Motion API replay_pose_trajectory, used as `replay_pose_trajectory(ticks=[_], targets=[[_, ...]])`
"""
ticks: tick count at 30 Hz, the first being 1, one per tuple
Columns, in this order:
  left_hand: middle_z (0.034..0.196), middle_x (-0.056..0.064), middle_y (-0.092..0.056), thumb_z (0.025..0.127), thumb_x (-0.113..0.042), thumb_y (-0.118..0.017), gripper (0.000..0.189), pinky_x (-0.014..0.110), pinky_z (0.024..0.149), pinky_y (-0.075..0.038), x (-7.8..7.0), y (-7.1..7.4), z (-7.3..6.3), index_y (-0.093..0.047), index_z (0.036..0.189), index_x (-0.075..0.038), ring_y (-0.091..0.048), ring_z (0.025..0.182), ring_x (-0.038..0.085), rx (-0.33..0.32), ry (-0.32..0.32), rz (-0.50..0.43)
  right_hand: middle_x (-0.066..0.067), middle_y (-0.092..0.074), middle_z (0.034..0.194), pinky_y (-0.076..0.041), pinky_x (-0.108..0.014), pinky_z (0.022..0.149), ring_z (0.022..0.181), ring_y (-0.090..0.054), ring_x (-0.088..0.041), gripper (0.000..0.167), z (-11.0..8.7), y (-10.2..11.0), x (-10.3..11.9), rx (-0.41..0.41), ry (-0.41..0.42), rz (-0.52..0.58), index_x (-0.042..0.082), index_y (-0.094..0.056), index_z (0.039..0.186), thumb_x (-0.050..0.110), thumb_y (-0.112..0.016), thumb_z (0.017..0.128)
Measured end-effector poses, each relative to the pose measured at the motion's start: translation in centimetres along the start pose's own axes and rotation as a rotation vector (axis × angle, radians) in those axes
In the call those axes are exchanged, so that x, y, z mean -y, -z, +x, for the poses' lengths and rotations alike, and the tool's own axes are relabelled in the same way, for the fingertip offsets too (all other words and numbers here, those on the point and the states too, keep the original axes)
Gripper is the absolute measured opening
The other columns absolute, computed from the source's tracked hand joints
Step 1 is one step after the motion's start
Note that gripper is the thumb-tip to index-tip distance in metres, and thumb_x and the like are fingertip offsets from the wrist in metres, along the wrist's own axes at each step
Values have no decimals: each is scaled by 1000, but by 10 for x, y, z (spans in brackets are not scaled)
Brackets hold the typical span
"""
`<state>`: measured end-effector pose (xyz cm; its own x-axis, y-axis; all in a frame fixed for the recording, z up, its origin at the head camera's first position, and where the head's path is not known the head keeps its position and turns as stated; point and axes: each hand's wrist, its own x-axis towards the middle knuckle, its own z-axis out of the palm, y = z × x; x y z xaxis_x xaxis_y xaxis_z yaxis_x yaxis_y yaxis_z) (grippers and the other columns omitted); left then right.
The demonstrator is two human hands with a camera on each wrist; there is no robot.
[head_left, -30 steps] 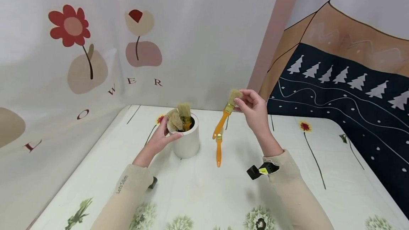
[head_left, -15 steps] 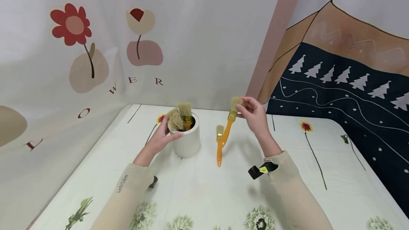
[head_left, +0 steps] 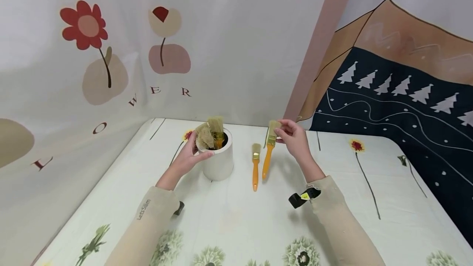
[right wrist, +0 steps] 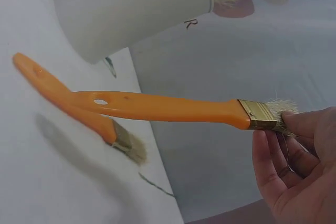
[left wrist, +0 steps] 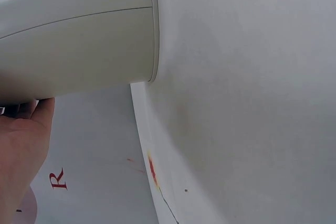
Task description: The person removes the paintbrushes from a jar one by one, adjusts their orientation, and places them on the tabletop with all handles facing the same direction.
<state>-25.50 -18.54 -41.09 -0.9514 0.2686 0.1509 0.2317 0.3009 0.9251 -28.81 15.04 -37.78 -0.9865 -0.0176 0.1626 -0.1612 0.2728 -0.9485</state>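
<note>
My left hand [head_left: 186,160] grips the upper left side of a white cylindrical container [head_left: 219,166], thumb in front near the rim. Bristle ends of paintbrushes [head_left: 216,126] stick up out of it; their handles are mostly hidden inside. In the left wrist view the container's smooth side [left wrist: 84,51] fills the upper left. My right hand [head_left: 295,139] pinches a paintbrush [head_left: 268,161] by its bristles, the orange handle hanging down. To its left a smaller orange-handled paintbrush [head_left: 255,171] lies on the table. In the right wrist view the held handle [right wrist: 173,107] overlaps the lying brush [right wrist: 63,95].
A white tablecloth [head_left: 229,225] printed with flowers covers the table. Behind it hangs a pale curtain [head_left: 236,44] with flower shapes and letters. At right is a dark blue printed cloth [head_left: 369,110] with white trees.
My right hand has lowered the paintbrush, and its handle has swung from slanting left to nearly upright, to the right of the lying brush. The left hand stays on the container.
</note>
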Motion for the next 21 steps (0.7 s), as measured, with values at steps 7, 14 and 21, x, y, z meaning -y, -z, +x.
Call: replay_pose_trajectory(ticks=[7, 14, 21], targets=[[164, 24, -17, 92, -18, -67, 90, 61, 122, -17, -1, 0, 2, -7, 160, -9, -20, 151, 45, 0, 1, 3, -13, -64, 104, -60, -21, 75, 83, -61, -4, 35, 3, -3, -15, 19, -35, -34, 2, -58, 133, 12, -60, 100], [164, 23, -17, 92, -19, -67, 91, 60, 123, -17, -1, 0, 3, -8, 159, -7, -19, 151, 45, 1, -3, 10, -19, -66, 107, -60, -21, 72, 81, -61, -5, 34, 4, -6, -26, 25, -58, -57, 1, -59, 132, 11, -60, 99], [165, 22, -16, 92, -17, -65, 89, 59, 124, -16, 1, 0, 1, -8, 159, -7, -19, 152, 43, -4, 4, -3, -17, -66, 104, -60, -20, 70, 80, -59, -7, 33, 7, -11, -42, 37, -96, -80, 3, -61, 131, 12, -61, 99]])
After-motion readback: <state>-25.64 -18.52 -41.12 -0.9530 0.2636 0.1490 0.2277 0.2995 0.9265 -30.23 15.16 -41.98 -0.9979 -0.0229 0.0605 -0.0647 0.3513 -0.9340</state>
